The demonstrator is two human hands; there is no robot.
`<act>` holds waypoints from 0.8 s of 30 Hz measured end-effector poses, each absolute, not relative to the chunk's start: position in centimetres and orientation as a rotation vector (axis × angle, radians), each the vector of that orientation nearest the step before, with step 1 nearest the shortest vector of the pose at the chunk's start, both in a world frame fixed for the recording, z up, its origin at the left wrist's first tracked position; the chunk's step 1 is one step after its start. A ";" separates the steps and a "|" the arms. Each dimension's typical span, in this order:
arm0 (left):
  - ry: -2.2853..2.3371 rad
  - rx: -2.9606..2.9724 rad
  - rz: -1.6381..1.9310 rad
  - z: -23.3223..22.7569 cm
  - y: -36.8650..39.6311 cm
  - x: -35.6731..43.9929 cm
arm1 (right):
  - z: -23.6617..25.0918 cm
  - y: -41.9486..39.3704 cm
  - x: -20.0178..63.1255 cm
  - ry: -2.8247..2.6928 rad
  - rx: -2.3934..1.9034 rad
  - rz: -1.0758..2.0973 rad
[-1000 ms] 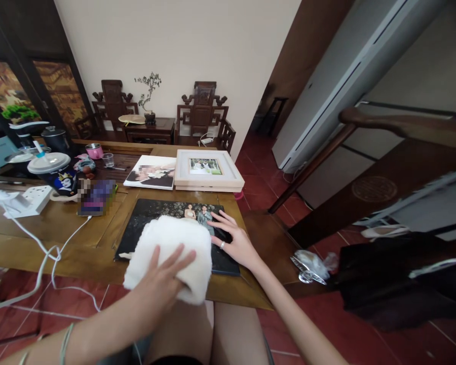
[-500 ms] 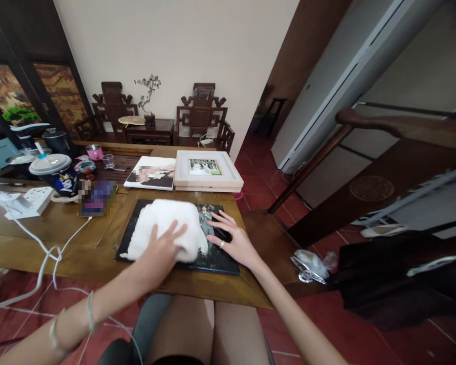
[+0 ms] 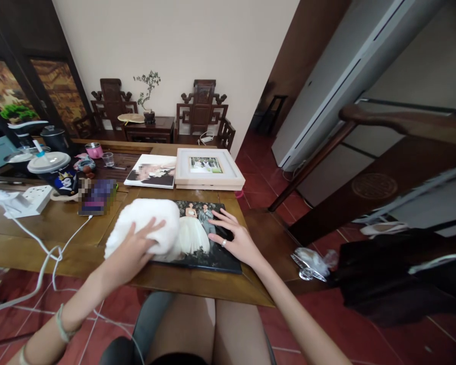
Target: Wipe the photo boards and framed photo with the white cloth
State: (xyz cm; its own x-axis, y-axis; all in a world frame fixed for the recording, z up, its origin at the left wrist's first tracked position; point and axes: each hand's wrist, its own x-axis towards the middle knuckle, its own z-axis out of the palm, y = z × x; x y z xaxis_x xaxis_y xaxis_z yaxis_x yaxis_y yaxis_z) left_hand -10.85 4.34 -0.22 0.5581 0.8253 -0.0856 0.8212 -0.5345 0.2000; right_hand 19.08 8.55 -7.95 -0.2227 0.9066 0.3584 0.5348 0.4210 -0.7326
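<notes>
My left hand (image 3: 131, 251) lies flat, fingers spread, pressing a fluffy white cloth (image 3: 144, 228) onto the left part of a dark glossy photo print (image 3: 201, 238) on the brown wooden table (image 3: 61, 238); right hand (image 3: 233, 238) splayed open on the print's right edge, just beside the cloth

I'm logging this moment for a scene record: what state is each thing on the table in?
white cloth: bunched, lying on the photo's left part
large photo print: flat on table, partly covered
left hand: pressing on cloth
right hand: flat on photo's right edge
framed photo: lying flat
lidded cup: upright, closed
</notes>
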 end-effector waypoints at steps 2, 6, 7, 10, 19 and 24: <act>1.477 2.550 0.041 -0.6 5.2 -11.8 | -7.9 8.6 19.1 -1.890 -1.231 0.606; 1.499 2.597 0.132 -2.9 2.1 -13.6 | -8.0 8.7 19.2 -1.887 -1.215 0.612; 1.463 2.617 0.145 -3.4 0.8 -13.9 | -8.0 8.7 19.2 -1.890 -1.207 0.613; 1.346 2.648 0.128 -3.7 -2.2 -14.5 | -8.1 8.7 19.3 -1.905 -1.189 0.615; 1.416 2.567 -0.020 -0.6 7.4 -12.5 | -8.0 8.6 19.3 -1.904 -1.172 0.626; 1.569 2.585 0.080 -1.1 12.4 -11.1 | -8.0 8.5 19.2 -1.896 -1.185 0.615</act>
State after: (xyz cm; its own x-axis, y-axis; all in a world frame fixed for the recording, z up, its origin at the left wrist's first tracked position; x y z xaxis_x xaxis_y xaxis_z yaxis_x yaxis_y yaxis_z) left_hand -11.09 12.44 -1.14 0.4624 0.8866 -0.0153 0.8803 -0.4569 0.1274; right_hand 19.21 8.53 -8.01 -0.2417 0.8963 0.3718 0.5077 0.4433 -0.7387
